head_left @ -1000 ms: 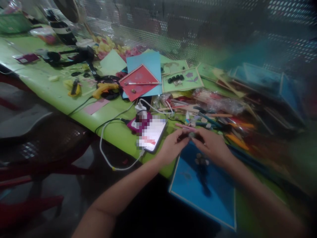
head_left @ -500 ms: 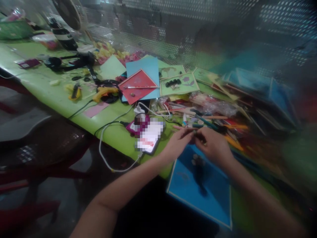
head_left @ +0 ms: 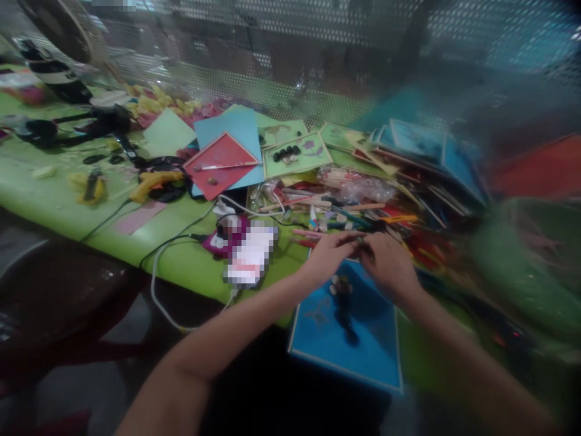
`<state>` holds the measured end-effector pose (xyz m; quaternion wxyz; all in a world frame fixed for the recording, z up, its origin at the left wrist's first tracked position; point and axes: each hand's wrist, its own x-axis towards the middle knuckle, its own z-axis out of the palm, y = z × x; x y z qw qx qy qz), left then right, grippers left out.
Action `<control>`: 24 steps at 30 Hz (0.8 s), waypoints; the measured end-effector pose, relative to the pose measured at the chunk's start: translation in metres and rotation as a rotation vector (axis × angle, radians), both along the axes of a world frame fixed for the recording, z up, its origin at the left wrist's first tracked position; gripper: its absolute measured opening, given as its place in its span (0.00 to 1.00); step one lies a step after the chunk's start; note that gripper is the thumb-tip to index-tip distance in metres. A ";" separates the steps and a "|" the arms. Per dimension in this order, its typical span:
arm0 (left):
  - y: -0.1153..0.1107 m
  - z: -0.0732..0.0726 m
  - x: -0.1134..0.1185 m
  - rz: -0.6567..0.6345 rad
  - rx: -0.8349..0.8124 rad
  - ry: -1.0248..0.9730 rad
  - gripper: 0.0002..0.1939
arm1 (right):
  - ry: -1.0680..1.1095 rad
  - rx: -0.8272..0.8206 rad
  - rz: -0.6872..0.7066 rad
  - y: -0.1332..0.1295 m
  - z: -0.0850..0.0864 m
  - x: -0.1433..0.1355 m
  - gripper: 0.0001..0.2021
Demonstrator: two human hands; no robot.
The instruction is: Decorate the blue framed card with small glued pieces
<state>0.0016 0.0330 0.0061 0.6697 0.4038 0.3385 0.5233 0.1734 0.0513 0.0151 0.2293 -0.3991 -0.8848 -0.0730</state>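
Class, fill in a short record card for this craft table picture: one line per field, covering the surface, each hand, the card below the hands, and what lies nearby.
Surface: green table, crowded with craft supplies
Left hand: fingertips meet the right hand's, pinching something small; too blurred to name
Right hand: fingertips at the same small item
Below hands: blue card with pale edging and small pieces stuck on
Left of hands: phone with white cable
Further back: red card, yellow glue gun

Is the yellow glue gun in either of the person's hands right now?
No. The yellow glue gun lies on the green table, far from the left hand and right hand, which meet above the blue card.
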 end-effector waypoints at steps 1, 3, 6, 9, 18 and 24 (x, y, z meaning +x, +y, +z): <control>0.001 0.000 0.002 -0.008 0.016 0.027 0.14 | 0.027 0.000 -0.008 -0.001 -0.002 0.002 0.08; 0.004 -0.001 0.004 -0.008 0.050 0.095 0.14 | 0.082 -0.007 -0.022 -0.002 -0.004 0.004 0.08; 0.007 -0.002 0.004 0.010 0.100 0.186 0.15 | 0.138 -0.030 -0.039 -0.002 -0.005 0.004 0.07; 0.009 -0.003 0.004 0.012 0.135 0.253 0.15 | 0.134 -0.044 -0.042 -0.002 -0.005 0.004 0.08; 0.006 -0.011 0.003 -0.035 0.040 0.131 0.15 | 0.082 -0.140 -0.059 -0.006 -0.013 0.002 0.05; 0.006 -0.010 -0.001 -0.054 0.022 0.088 0.15 | 0.096 -0.172 -0.084 -0.004 -0.016 -0.001 0.05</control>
